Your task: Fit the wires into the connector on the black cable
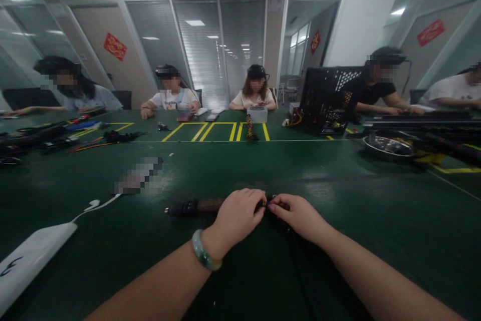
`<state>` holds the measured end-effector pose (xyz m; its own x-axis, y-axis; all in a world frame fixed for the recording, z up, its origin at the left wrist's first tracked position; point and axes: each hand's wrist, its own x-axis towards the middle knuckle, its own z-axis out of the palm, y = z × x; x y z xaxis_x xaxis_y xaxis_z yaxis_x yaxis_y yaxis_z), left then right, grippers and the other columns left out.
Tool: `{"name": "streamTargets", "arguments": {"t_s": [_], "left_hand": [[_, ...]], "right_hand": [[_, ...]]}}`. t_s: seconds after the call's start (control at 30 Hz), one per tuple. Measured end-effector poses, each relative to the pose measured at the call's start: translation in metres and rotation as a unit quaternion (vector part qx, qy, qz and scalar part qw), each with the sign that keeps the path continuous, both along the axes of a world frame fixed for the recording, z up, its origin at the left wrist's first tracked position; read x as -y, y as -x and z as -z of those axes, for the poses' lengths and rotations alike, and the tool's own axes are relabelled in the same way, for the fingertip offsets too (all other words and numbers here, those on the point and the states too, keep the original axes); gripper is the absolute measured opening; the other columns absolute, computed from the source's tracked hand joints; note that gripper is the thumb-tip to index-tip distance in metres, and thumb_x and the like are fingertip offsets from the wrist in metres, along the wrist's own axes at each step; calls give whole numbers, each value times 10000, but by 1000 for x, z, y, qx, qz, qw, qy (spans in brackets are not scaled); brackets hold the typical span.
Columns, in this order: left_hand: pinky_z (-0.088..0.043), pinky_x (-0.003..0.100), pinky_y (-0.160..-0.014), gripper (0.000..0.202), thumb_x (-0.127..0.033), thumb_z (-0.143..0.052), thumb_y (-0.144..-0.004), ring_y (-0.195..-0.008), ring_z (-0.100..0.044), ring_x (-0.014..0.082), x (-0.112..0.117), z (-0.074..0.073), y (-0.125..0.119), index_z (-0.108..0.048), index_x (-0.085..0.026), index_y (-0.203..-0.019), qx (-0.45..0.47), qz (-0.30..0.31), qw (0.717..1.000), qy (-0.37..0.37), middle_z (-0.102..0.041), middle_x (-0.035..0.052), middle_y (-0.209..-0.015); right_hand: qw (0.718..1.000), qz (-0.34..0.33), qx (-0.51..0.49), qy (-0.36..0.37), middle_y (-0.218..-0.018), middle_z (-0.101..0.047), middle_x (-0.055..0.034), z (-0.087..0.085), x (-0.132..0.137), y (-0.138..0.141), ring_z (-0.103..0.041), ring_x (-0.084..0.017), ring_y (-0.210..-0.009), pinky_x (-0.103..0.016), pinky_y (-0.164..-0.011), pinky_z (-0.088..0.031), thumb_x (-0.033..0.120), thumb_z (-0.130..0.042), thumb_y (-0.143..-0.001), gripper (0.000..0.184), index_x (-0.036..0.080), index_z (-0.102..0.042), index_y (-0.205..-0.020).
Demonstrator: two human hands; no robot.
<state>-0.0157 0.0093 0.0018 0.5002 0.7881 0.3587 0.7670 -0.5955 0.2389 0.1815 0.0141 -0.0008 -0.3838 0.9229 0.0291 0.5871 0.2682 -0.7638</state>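
Head view, down over a green tabletop [376, 221]. Near the front edge, a dark cable bundle [195, 207] lying flat and crosswise, its connector end [176, 209] sticking out to the left. Left hand [237, 216] curled over the bundle's middle, fingers closed around it, a pale green bangle [205, 257] on the wrist. Right hand [296, 213] just right of the left, fingertips pinched on the bundle's right end, the two hands almost touching. Left of the bundle, a white device [33, 256] with a white cord [95, 205] running toward it, and a blurred flat item [139, 176] a little behind. Well behind the bundle, yellow tape lines [218, 130] and a small wire bunch [250, 129]. Behind and right of the bundle, a black crate [326, 98] and a metal bowl [389, 146]. Behind and left, loose cables [116, 136]. Other people seated along the far side, hands on the tabletop, well apart from the bundle.
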Motion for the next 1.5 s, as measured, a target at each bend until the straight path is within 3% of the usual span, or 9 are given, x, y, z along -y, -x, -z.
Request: {"name": "streamTargets", "arguments": {"t_s": [0.4,0.87,1.5], "left_hand": [[-462,374,-844,103,-252,-540,-868,-933,-586,195,2,-3,0,-574,-221,-959,1,-1,1000,9,-627,14,-1004],[-452,385,-869,125,-254,-572,-852,-956,-589,202,1,-2,0,-562,-237,-975,1,-7,1000,4,-633,-2,-1004],[-453,388,-906,141,-255,-546,-875,-1036,-582,201,-1,-2,1,-603,-231,-1001,9,19,1000,7,-629,19,-1127]], "right_hand": [[1000,0,-1,9,-842,-691,-5,3,0,0,-612,-162,-739,-250,-657,-420,362,-529,-872,212,220,-685,-891],[999,28,4,14,-692,-625,9,7,-2,1,-566,-129,-617,-219,-566,-375,390,-484,-890,279,186,-607,-743],[1000,19,-8,11,-769,-669,1,5,-1,1,-590,-147,-685,-229,-605,-389,353,-527,-866,219,191,-665,-815]]}}
